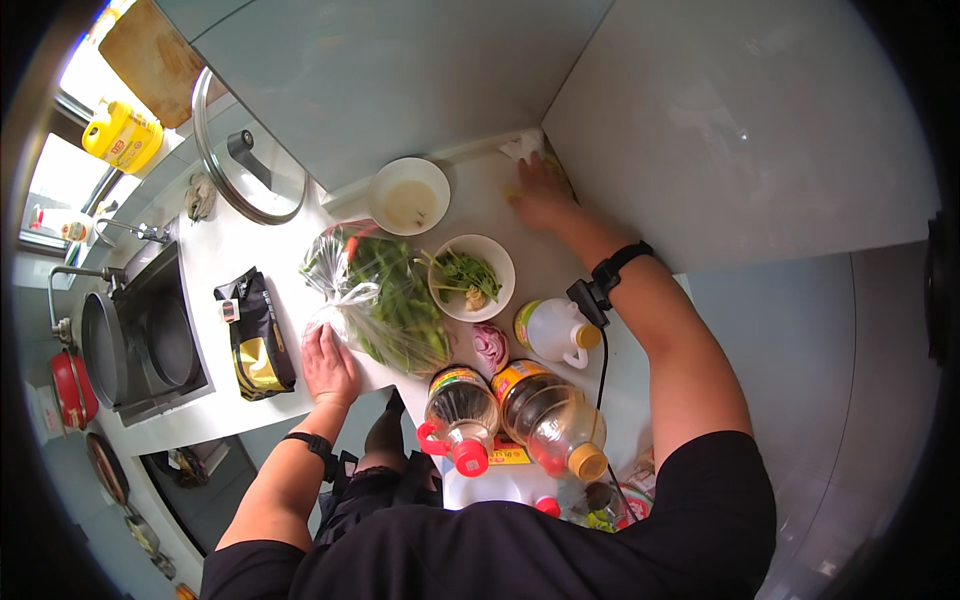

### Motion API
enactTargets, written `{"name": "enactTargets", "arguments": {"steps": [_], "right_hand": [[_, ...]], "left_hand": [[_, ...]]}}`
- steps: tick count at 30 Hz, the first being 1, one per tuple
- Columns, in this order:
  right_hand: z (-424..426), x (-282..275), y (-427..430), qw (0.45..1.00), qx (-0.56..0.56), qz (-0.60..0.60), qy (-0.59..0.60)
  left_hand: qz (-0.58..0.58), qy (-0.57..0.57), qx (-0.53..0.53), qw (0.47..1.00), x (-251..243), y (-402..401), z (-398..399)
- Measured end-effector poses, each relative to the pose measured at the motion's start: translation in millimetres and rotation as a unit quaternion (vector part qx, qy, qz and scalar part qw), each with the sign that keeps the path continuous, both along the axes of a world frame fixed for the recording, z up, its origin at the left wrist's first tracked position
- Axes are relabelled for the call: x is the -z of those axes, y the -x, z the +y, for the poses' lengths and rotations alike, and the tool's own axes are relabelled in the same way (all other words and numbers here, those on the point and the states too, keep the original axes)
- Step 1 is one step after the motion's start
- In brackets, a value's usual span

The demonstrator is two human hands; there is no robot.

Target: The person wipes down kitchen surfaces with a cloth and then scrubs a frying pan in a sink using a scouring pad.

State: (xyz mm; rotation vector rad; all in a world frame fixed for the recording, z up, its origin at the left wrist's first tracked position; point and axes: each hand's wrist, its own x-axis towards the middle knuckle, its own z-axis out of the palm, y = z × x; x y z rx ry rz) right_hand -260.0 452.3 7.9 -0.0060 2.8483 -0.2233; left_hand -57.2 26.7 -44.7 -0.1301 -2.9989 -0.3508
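Observation:
My left hand lies palm down at the front edge of the white counter, its fingertips by the knot of a clear plastic bag of green vegetables. A bit of orange-red shows inside the bag. My right hand reaches into the far corner. Its fingers are at a crumpled white cloth or tissue; blur hides whether they grip it. Between my hands stand a white bowl of cloudy liquid and another bowl holding green herbs and a pale knobbly piece. Half a red onion sits nearer me.
A red-capped bottle, a dark sauce bottle and a white jug crowd the near counter. Leftward are a black-and-gold pouch, a glass lid and a sink with pans. A cabinet overhangs the right.

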Motion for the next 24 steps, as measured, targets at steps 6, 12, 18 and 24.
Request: {"name": "enactTargets", "arguments": {"steps": [6,12,18,24], "right_hand": [[37,28,32,0.992,-0.027,-0.019,-0.12],[60,55,-31,0.997,-0.031,0.07,-0.029],[73,38,-139,0.994,-0.079,0.058,0.037],[100,13,-244,0.995,-0.075,0.04,0.06]], "left_hand": [[-0.004,-0.015,0.015,1.0,-1,5,9],[-0.004,-0.024,0.012,1.0,2,10,9],[0.007,-0.009,0.017,1.0,5,5,0],[0.008,-0.01,0.011,1.0,9,7,5]]}}
